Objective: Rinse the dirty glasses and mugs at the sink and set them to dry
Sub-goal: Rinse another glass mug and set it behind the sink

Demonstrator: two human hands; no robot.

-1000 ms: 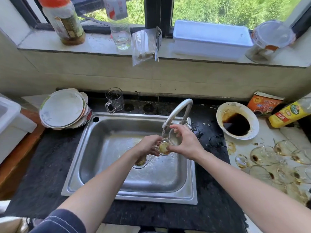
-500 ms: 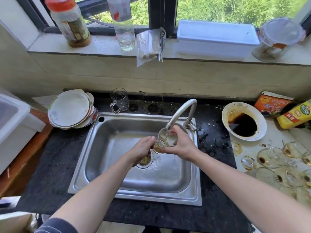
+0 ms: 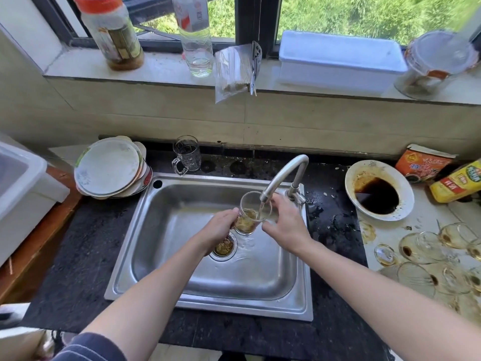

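Black speckled countertop [image 3: 78,243] fills the lower frame beneath a tiled wall and a cluttered windowsill. At the far left stands a white plastic bin [image 3: 23,194], and beside it a stack of plates [image 3: 109,168] leans at the sink's upper-left corner. A glass mug [image 3: 187,155] stands upright on the counter just behind the stainless steel sink [image 3: 182,303].

Over the basin, above the drain strainer [image 3: 225,247], the left hand [image 3: 221,227] grips the base of a small glass [image 3: 250,214] from the left, its fingers curled round the lower wall, where yellow-brown residue sits. The small glass is tilted, with its mouth up under the spout of the faucet [image 3: 286,173], and water runs into it. The right hand [image 3: 286,225] holds the upper part from the right: the thumb lies under the wall and the fingers curl over the rim side, close to the spout. The small glass is thus clasped between both hands, clear of the sink floor.

Right of the sink sits a bowl [image 3: 377,168] with dark sauce in it. Below that, at the right edge of the frame, stained wine glasses [image 3: 421,246] lie on their sides on the pale counter.
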